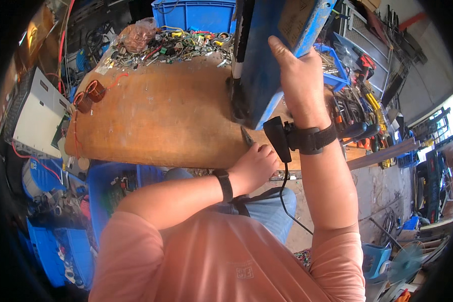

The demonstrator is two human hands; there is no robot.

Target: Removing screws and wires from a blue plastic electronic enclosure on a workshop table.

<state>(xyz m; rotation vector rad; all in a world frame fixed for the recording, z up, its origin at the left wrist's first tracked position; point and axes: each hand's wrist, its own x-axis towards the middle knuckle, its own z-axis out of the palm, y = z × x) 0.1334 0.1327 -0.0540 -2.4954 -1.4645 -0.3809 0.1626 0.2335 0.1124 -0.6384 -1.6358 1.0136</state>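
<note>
My right hand point(303, 83) grips the edge of a large blue metal case point(272, 55), thumb on its near face and fingers hidden behind. The case stands tilted on the wooden table, with a worn, scuffed blue rim and a dark side. A label point(293, 20) is on its upper face. Near the table's front edge, my left hand point(256, 168) is closed around a dark tool with a pointed tip point(246, 135). Its tip points toward the foot of the case; the handle is hidden in my fingers, so its kind is unclear.
Two copper coils point(89, 95) sit at the left of the wooden table point(156, 116). Behind lies a heap of small electronic parts point(186, 48) before a blue crate point(194, 15). Hand tools point(360, 110) crowd the right side. A white box point(38, 113) stands far left.
</note>
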